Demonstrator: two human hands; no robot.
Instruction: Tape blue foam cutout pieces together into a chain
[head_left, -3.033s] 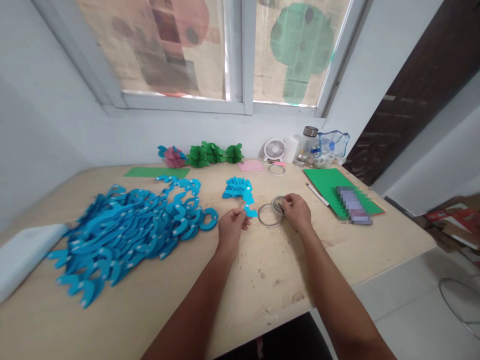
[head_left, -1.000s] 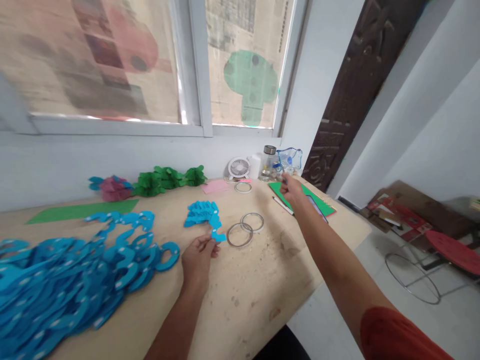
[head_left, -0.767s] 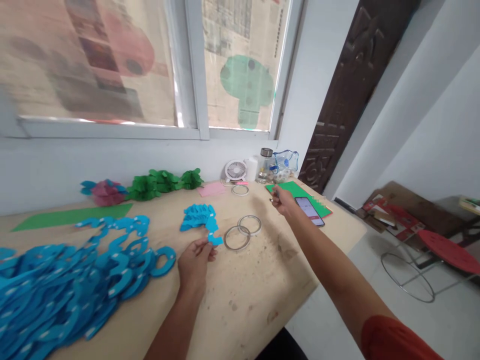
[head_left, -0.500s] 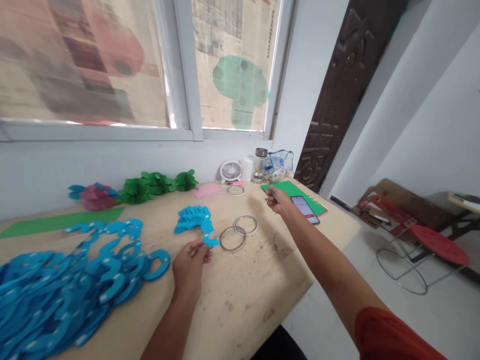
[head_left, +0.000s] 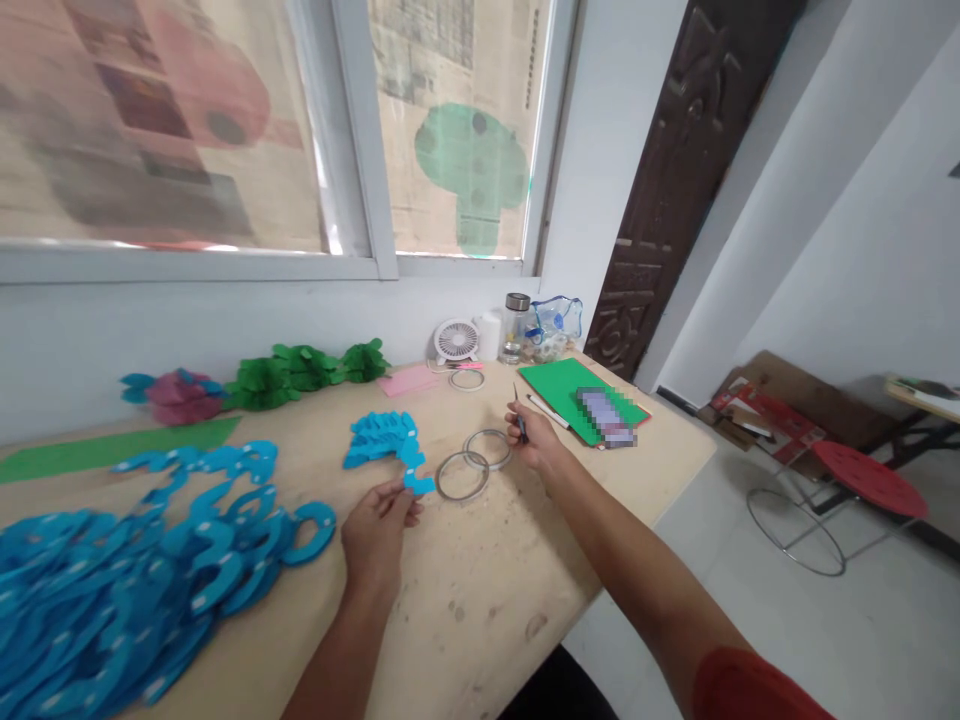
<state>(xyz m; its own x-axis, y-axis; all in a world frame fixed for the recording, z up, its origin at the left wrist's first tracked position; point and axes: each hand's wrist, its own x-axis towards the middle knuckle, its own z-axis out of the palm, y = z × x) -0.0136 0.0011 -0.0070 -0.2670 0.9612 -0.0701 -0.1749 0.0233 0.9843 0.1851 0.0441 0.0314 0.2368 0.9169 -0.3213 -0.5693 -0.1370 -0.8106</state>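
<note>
My left hand [head_left: 379,528] pinches the end of a blue paper strip [head_left: 417,482] just above the table. That strip runs up to a folded stack of blue paper [head_left: 381,437] lying behind it. My right hand [head_left: 534,436] is closed round a thin dark pointed tool [head_left: 521,426], its tip pointing up and away; its exact kind is too small to tell. Two overlapping metal rings [head_left: 463,476] lie between my hands. To the left spreads a big heap of blue paper rings and curved pieces [head_left: 112,600] with small white patches on them.
A green sheet [head_left: 551,378] with a phone [head_left: 604,416] on it lies at the right, a white pen [head_left: 547,411] beside it. Along the wall stand a small fan [head_left: 456,341], a glass bottle [head_left: 515,330] and green paper flowers [head_left: 262,383]. A red stool [head_left: 870,478] is on the floor.
My right hand has come back from the green sheet toward the metal rings, with the dark tool in it. My left hand still holds the blue strip in about the same place.
</note>
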